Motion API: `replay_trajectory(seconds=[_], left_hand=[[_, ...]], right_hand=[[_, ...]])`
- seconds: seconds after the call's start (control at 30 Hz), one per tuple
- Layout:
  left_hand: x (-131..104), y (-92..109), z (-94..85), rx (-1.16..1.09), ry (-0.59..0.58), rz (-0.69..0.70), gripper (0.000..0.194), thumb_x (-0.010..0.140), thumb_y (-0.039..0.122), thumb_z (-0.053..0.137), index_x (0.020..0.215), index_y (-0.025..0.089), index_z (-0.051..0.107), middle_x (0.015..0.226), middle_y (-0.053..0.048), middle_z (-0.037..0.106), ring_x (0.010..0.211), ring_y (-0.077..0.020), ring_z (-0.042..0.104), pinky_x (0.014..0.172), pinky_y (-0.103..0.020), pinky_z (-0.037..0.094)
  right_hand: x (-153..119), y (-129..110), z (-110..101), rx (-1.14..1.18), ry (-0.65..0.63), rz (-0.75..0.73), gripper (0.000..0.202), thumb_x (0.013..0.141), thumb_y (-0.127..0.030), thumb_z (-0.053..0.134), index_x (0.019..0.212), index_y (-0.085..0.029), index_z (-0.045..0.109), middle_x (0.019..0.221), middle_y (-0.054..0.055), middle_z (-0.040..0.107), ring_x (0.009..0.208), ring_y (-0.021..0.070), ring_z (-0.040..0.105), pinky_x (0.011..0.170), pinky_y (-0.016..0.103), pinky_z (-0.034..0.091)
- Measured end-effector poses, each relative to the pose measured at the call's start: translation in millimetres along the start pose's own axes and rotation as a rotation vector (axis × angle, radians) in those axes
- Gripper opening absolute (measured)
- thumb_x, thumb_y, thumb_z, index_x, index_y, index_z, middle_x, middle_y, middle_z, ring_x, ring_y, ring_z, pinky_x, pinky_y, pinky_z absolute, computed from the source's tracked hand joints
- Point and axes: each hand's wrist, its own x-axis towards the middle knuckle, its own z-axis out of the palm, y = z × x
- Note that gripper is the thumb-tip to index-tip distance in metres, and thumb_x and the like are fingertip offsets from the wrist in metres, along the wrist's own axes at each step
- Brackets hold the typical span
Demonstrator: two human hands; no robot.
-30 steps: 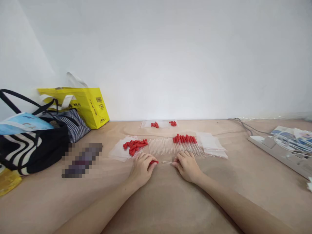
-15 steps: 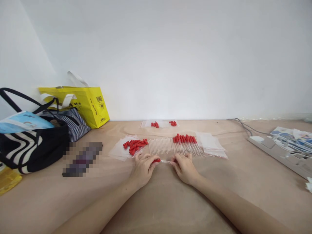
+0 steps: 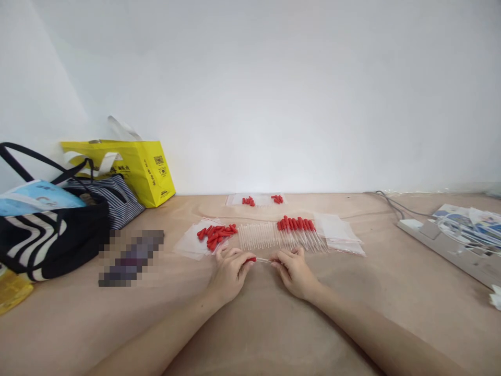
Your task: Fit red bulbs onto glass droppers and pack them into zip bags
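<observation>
My left hand (image 3: 230, 270) pinches a red rubber dropper bulb (image 3: 251, 259) between thumb and fingers. My right hand (image 3: 295, 271) is closed on the clear glass dropper tube (image 3: 264, 260), which lies level between the two hands. The tube's left end meets the bulb; its right end is hidden by my fingers. Just beyond the left hand is a pile of loose red bulbs (image 3: 217, 235) on plastic bags (image 3: 191, 241). A row of bare glass tubes (image 3: 257, 236) lies in the middle. To its right are several droppers with red bulbs fitted (image 3: 299, 224).
More plastic bags (image 3: 340, 232) lie at the right end of the row. Small red bulbs (image 3: 248, 201) lie by the wall. At left are a yellow bag (image 3: 152, 172), a black bag (image 3: 78, 235) and a pixelated object (image 3: 131, 258). A pale box (image 3: 450, 245) is at right.
My right hand has shifted slightly left, and less of the glass tube shows between my hands. The left hand keeps its pinch on the bulb.
</observation>
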Motion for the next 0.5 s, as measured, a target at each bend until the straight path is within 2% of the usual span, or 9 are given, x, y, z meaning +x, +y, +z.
replay_trajectory(seconds=[0.23,0.5], left_hand=[[-2.0,3.0,1.5,-0.036,0.008,-0.069,0.016,0.083,0.028,0.044,0.079,0.022,0.058,0.072,0.003,0.061,0.075,-0.0155,0.054,0.084,-0.04,0.024],[-4.3,6.1,-0.9,-0.025,-0.001,0.034,0.017,0.084,0.027,0.044,0.076,0.022,0.058,0.069,0.003,0.062,0.073,-0.0148,0.054,0.089,-0.043,0.019]], right_hand=[[-0.4,-2.6,2.2,0.025,0.01,-0.072,0.018,0.083,-0.014,0.04,0.08,-0.018,0.057,0.074,0.0,0.06,0.07,0.0111,0.051,0.069,0.028,0.022],[-0.2,3.2,2.1,-0.056,0.079,-0.198,0.023,0.082,-0.014,0.039,0.088,-0.019,0.061,0.07,0.001,0.058,0.062,0.0101,0.046,0.066,0.028,0.02]])
